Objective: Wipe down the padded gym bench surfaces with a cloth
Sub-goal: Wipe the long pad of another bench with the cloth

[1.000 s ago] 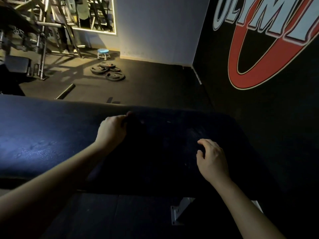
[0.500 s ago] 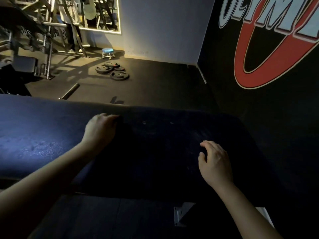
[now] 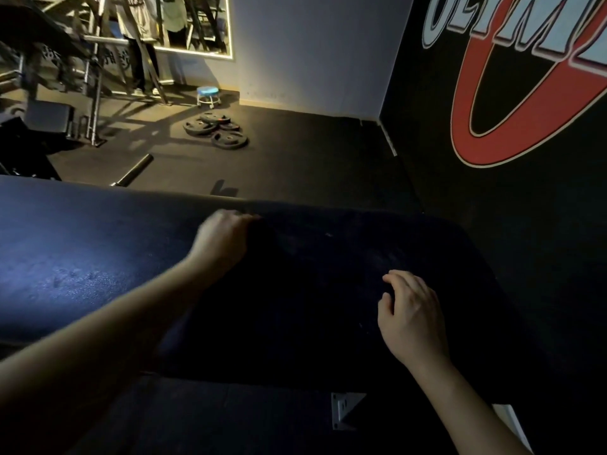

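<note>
We read one sign only: large pale-blue lettering [image 3: 512, 21] on the black wall [image 3: 492, 231], cut by the frame's edge, seemingly "OLYM", over a red ring [image 3: 525, 126]. Nothing else is legible to us.

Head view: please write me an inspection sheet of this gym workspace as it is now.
Surface: bench pad, dark blue, glare on its left part.
Job's things: dark cloth, bunched, hard to see.
Clutter: weight plates and barbell end on floor.
Hands: left hand grips the cloth at far edge, blurred; right hand rests on pad, holds nothing.
Cables: nothing seen.
Surroundings: blue stool, mirror, wall logo.
</note>
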Motion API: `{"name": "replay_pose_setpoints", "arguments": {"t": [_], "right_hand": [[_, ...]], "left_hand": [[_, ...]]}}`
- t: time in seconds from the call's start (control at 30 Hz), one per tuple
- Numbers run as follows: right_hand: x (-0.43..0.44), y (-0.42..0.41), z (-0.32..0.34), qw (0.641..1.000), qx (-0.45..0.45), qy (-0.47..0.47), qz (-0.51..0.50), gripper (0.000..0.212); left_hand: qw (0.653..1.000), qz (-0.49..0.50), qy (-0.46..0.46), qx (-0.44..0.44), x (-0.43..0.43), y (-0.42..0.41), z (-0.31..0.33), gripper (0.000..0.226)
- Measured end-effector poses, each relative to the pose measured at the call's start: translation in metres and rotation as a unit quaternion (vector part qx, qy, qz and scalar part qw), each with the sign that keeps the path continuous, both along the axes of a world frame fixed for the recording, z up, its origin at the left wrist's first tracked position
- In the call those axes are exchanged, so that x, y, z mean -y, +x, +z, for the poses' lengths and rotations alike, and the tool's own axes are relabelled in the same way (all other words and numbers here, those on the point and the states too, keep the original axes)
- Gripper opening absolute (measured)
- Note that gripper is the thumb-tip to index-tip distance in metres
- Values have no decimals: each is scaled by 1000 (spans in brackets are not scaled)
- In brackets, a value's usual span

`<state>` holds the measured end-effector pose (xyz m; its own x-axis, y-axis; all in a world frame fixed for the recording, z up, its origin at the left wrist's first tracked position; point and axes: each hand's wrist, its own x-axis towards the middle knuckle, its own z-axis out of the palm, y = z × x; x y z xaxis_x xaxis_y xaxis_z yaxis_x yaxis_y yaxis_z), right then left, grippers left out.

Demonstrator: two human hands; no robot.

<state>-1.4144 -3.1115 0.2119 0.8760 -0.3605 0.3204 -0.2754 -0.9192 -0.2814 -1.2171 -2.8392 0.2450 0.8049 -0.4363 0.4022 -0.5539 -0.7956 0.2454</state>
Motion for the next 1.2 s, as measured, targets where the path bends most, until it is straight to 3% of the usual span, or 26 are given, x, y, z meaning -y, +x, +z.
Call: {"name": "replay_pose_setpoints", "arguments": {"t": [0.07,0.13,0.23,0.37,0.47,0.57,0.63,0.77,0.83,0.9,0.97,1.07,1.13,1.2], "right_hand": [[-1,0,1,1000,-4,1,-2,32],[-2,0,1,1000,-11,-1,-1,34],[-2,0,3,999,-35,2,3,40],[0,-1,5,998,-61,10,10,47],[0,-1,4,998,-62,12,7,48],[-1,0,3,998,-62,10,-1,48],[-3,0,3,998,-62,7,-3,48],[-2,0,5,998,-68,3,2,48],[-3,0,6,997,-71,3,4,48],[-2,0,6,997,-71,6,3,48],[-3,-1,6,997,-70,11,3,48],[-3,0,6,998,-65,15,-1,46],[-3,0,6,998,-69,10,-1,47],[-3,0,6,997,-72,9,1,47]], "left_hand": [[995,91,-48,-17,-2,13,6,21],[990,97,-92,-37,25,3,6,21],[989,-37,-132,-52,74,-47,2,27],[971,-235,-34,-12,57,-76,3,34],[989,-148,16,26,18,-27,2,31],[999,12,-43,6,13,5,5,21],[996,26,-90,-10,39,-5,3,22],[973,-212,-72,-49,68,-81,-1,32],[960,-278,-33,-25,53,-82,5,33],[970,-243,12,10,40,-43,3,32],[992,-117,30,28,23,8,3,30],[998,6,-59,9,29,25,4,31],[996,-47,-77,-20,57,-14,1,34],[978,-197,-67,-35,70,-66,-6,35]]}}
